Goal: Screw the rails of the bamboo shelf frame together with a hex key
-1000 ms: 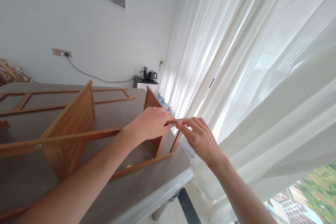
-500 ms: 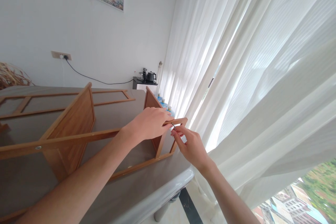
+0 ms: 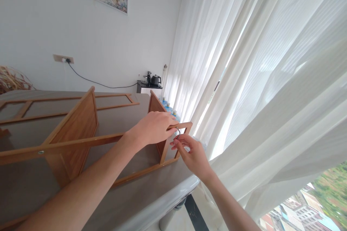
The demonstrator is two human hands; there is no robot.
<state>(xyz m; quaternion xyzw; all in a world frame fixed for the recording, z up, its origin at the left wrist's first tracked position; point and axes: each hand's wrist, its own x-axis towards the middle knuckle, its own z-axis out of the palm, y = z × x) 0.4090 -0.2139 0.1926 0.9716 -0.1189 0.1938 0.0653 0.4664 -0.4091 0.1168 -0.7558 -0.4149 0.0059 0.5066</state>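
On its side on the table lies a wooden shelf frame with upright panels. My left hand is closed over the frame's upper rail near its right end, fingers wrapped on the wood. Just right of it, my right hand pinches a thin, bent hex key. The key's upper end meets the rail beside my left fingertips; the screw there is too small to make out. Farther left on the same rail, a metal bolt head shows.
A second, ladder-like wooden frame lies flat at the back of the table. White curtains hang close on the right. Behind stand a black kettle on a small cabinet and several water bottles.
My right hand has shifted slightly left and down, swinging the lower end of the hex key with it. My left hand keeps its hold on the rail.
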